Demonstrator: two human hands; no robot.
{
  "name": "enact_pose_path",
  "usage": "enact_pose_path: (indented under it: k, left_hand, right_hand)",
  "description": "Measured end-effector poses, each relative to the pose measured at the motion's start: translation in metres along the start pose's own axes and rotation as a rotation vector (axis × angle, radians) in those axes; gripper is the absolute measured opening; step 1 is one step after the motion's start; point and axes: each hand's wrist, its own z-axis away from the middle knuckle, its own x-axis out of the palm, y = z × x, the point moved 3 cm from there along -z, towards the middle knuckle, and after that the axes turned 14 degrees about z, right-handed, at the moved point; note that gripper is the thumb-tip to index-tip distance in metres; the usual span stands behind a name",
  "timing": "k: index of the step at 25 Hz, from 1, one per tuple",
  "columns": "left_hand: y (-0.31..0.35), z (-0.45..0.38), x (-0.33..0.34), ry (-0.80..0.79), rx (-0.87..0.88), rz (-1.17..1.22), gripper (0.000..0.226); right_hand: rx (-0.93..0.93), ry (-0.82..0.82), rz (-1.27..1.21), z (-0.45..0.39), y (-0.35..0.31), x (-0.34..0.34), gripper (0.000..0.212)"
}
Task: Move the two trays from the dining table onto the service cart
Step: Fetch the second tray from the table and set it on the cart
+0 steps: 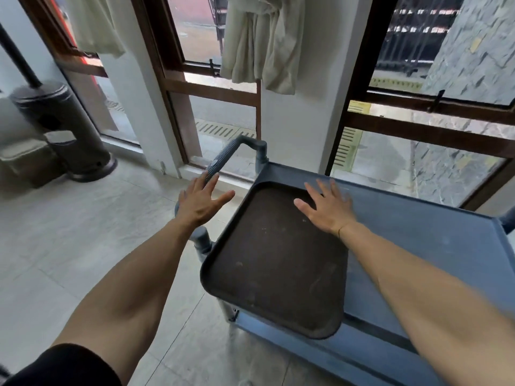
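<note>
A dark brown tray (274, 263) lies flat on the left end of the blue service cart's top shelf (434, 246), its near corner jutting a little over the cart's edge. My right hand (327, 208) hovers with fingers spread over the tray's far right corner, holding nothing. My left hand (202, 201) is open, fingers apart, just left of the tray and in front of the cart's grey handle (223, 158). Only one tray is in view, and the dining table is out of sight.
The cart stands against tall wood-framed windows (211, 93) with cream curtains (259, 40). A dark patio heater base (67, 129) stands at the left on the pale tiled floor (83, 246). The cart's shelf right of the tray is bare.
</note>
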Motion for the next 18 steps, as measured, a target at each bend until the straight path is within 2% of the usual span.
enact_pose_path:
  k: [4,8,11,18]
  left_hand:
    - [0.012,0.044,-0.005,0.097,-0.061,-0.023,0.086]
    - [0.01,0.102,-0.017,0.215,-0.161,-0.04,0.08]
    - [-0.004,0.16,-0.035,0.281,-0.277,-0.086,0.08]
    - [-0.054,0.325,-0.09,0.451,-0.578,-0.1,0.083]
  right_hand:
    - [-0.063,0.048,-0.027,0.01,0.013,-0.009,0.079]
    - [-0.199,0.112,0.022,0.019,0.002,-0.022,0.081]
    - [-0.347,0.107,-0.011,0.029,-0.032,-0.027,0.079]
    - [-0.748,0.102,-0.084,0.089,-0.16,-0.031,0.075]
